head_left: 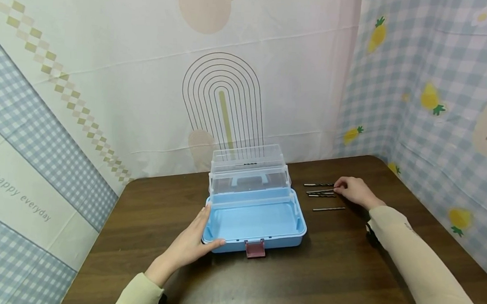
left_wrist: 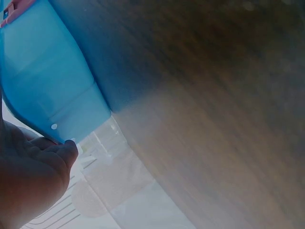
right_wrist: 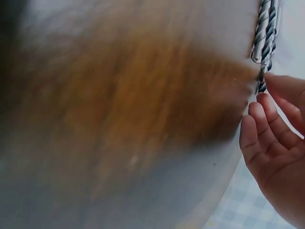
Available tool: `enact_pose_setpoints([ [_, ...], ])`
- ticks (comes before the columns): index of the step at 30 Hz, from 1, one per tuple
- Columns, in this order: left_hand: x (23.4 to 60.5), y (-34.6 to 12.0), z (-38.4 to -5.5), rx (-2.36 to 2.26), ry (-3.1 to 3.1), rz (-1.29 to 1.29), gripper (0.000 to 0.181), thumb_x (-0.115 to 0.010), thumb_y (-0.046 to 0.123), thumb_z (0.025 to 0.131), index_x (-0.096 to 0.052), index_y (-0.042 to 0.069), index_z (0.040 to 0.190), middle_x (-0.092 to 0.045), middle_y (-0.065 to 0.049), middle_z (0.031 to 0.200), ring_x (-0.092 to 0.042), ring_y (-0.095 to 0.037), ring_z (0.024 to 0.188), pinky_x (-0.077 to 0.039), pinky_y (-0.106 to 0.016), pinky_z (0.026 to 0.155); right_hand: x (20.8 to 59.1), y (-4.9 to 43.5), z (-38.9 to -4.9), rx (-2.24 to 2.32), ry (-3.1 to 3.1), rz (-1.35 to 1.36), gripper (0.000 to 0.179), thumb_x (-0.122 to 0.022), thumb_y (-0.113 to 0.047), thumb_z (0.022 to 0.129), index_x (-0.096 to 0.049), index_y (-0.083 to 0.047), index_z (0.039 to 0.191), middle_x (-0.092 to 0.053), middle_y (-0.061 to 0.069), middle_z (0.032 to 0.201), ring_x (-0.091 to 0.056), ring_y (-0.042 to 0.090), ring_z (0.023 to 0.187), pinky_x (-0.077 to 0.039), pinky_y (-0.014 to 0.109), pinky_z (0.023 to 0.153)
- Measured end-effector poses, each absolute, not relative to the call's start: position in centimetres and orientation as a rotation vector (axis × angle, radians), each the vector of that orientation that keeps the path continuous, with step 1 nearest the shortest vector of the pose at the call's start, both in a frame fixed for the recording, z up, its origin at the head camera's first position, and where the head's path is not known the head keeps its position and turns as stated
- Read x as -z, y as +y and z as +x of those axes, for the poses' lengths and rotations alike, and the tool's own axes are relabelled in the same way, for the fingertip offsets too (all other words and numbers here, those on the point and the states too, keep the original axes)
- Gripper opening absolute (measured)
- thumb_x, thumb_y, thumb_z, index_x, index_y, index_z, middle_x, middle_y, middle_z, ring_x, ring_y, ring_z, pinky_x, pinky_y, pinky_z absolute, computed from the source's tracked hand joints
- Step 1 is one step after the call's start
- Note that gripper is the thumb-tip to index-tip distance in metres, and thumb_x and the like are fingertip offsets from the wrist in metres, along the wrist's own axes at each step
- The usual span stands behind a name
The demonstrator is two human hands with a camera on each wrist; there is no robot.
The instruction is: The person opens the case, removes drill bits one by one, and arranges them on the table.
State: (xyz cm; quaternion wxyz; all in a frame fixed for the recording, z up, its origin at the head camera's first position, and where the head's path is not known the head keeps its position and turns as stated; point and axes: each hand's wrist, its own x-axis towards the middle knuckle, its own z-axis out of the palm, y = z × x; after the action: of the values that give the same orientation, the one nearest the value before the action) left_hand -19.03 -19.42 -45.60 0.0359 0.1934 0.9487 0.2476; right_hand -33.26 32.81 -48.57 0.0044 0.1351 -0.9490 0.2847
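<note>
A light-blue plastic toolbox stands unfolded on the table, its bottom compartment bare. My left hand rests on its near left corner, thumb over the front rim and straight fingers along the left side. The left wrist view shows this hand against the box wall. To the right of the box lie several dark twist drill bits, roughly parallel. My right hand pinches the right end of one drill bit between thumb and fingertips, beside the other fluted bits.
Clear trays rise behind the box's bottom compartment, and one dark drill bit lies in the upper tray. A reddish latch hangs at the box front. Patterned cloth lines the back of the brown table.
</note>
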Motion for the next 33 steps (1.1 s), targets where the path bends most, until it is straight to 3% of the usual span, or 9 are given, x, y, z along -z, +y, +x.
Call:
enact_pose_setpoints([
  [6,45.6,-19.5,-19.1,-0.757,2.913,0.578,0.114,-0.056,0.078,0.085,0.006,0.022,0.162,0.002,0.001,0.168,-0.007,-0.023,0.154,-0.022,-0.049,0.12,48.6,33.3,-32.6,-0.969,-2.994,0.458,0.02,-0.066,-0.024,0.1,-0.074,-0.006,0.101,-0.072,0.008,0.099,-0.065,0.027,0.09,-0.05,0.05,0.083],
  [11,45.5,-19.5,-19.0,-0.759,2.911,0.576,0.114,-0.056,0.078,0.085,0.006,0.022,0.163,0.001,0.001,0.168,-0.007,-0.024,0.154,-0.023,-0.05,0.119,48.8,33.7,-32.5,-1.0,-3.015,0.522,0.013,-0.069,-0.023,0.098,-0.076,-0.012,0.1,-0.073,0.008,0.105,-0.064,0.031,0.102,-0.047,0.054,0.091],
  [18,45.5,-19.4,-19.0,-0.761,2.903,0.564,0.114,-0.056,0.078,0.085,0.005,0.022,0.163,0.001,0.001,0.168,-0.005,-0.02,0.154,-0.022,-0.049,0.12,48.7,34.0,-32.4,-0.986,-3.054,0.604,0.01,-0.068,-0.02,0.098,-0.075,-0.013,0.098,-0.072,0.004,0.103,-0.062,0.025,0.099,-0.047,0.053,0.091],
  [33,45.5,-19.4,-19.0,-0.762,2.903,0.577,0.114,-0.055,0.079,0.085,0.006,0.021,0.163,0.002,0.001,0.168,-0.007,-0.024,0.154,-0.023,-0.05,0.119,48.4,34.3,-31.9,-0.953,-3.063,0.684,0.008,-0.069,-0.02,0.097,-0.076,-0.015,0.096,-0.072,-0.001,0.098,-0.06,0.017,0.091,-0.046,0.046,0.086],
])
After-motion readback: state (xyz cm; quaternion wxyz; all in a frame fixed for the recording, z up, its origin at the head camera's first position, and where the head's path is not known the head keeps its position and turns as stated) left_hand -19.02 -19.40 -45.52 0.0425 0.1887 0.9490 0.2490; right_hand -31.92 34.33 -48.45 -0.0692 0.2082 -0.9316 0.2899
